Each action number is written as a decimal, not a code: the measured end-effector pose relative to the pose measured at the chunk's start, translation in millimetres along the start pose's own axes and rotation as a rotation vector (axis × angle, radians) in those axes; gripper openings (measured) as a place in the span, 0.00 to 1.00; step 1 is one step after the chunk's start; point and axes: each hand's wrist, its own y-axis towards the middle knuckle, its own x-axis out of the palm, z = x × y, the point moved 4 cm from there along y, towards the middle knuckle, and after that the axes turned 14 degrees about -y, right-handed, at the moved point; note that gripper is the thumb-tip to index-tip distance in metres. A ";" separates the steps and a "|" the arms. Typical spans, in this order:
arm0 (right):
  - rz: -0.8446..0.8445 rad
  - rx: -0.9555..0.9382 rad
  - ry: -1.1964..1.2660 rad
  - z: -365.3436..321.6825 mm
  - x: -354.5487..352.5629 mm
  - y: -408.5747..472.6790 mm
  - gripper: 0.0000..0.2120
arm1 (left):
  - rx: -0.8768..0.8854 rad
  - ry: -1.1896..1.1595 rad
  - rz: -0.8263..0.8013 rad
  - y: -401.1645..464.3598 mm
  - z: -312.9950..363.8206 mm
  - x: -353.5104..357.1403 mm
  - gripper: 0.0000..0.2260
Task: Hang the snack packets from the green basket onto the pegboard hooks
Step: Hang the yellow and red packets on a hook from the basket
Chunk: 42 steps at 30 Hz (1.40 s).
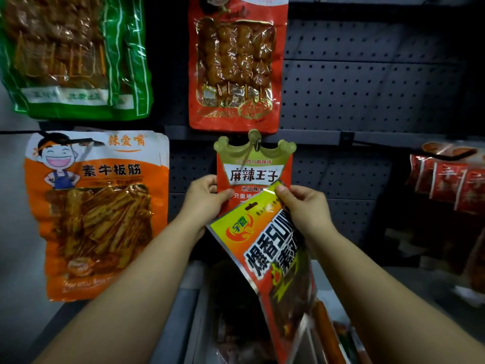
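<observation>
— Two green packets (76,56) hang at the far left of the pegboard (367,82), top row, one overlapping the other. Below them is an orange packet (97,211) with a laughing cartoon figure and strips showing through its clear window.

— And in the middle?

— Up top, a red packet of skewers (236,61). Under it, a red packet with a gold crown-shaped top (254,164) sits on a hook (258,147) that passes through the crown.

— What are the hands doing?

— Left hand (207,198) holds the lower left edge of that crowned packet, thumb curled across its front, the other fingers behind it. Right hand (301,203) pinches the top corner of a yellow and red packet (265,250), thumb in front. So the grip on each side is closed on a packet, one each.

— Where is that yellow and red one exactly?

— In front of the crowned packet, tilted, its top corner overlapping the crowned packet's lower right part. Its hang slot is below the hook, not on it. Its bottom end hangs down between the two forearms.

— And further right?

— Bare pegboard holes, then a row of red packets (446,185) hanging at the right edge, dim and blurred. Low down, right of the held packet, some orange stick-like snacks (324,327); I cannot tell what they lie in.
</observation>
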 end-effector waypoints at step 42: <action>0.534 -0.538 0.033 -26.9 -204.1 -121.2 0.06 | 0.588 0.027 -0.220 -145.1 97.1 153.6 0.07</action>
